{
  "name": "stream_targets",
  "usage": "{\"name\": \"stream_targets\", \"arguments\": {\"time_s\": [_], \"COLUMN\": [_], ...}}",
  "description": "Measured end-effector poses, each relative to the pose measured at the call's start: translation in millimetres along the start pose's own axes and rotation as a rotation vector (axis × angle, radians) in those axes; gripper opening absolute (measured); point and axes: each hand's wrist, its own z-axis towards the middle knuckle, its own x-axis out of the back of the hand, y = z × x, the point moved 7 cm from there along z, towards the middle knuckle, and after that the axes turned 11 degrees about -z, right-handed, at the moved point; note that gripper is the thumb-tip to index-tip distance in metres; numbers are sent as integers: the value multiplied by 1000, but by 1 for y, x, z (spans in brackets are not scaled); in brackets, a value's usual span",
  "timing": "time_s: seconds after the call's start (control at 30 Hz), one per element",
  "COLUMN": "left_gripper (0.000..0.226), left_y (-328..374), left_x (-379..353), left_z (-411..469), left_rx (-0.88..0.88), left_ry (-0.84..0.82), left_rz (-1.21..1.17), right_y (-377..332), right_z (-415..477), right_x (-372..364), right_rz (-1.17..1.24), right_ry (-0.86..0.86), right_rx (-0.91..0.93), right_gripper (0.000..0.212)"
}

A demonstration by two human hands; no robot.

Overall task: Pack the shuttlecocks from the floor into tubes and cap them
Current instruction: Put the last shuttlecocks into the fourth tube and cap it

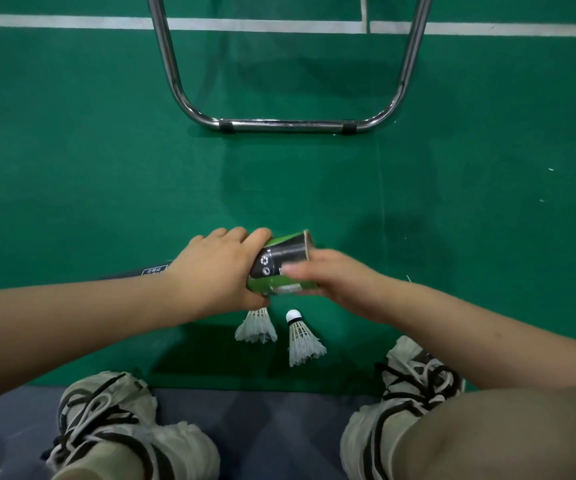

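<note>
Got my left hand (217, 268) and right hand (343, 284) both gripping the green-and-black tube (281, 256), one shuttlecock (257, 328) just below it, second shuttlecock (302, 342) below it too.

- Floor (106, 150): green court mat with white lines (71, 21) across the far side and a grey-blue strip (262, 427) along the near edge.
- Left shuttlecock (257, 327): on the green, feather skirt toward the near edge, cork end hidden.
- Right shuttlecock (302, 341): just beside it, not touching. White cork with a dark band points away.
- Dark tube (148, 271): flat on the mat at left, mostly hidden, white label print showing.
- Chrome frame (279, 125): U-shaped, rests on the mat farther out, two black wraps on its crossbar.
- Left shoe (106, 410): on the grey strip.
- Right shoe (414, 379): toe on the green.
- Small white flecks (551, 169): on the mat at right.
</note>
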Motion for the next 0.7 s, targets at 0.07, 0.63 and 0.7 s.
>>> {"name": "stream_targets", "arguments": {"time_s": [0.07,0.63,0.7], "left_gripper": [80,83,82], "left_y": [-4,-23,-24], "left_x": [3,0,0], "left_z": [4,-10,-10], "left_rx": [38,93,94], "left_ry": [5,-24,-29], "left_rz": [-56,-57,-65], "right_y": [1,88,96], "right_z": [-2,1,0], "right_x": [23,-17,-21], "right_rz": [244,-1215,-1322], "right_ry": [237,-52,-103], "right_rx": [9,-142,-148], "right_gripper": [13,40,42]}}
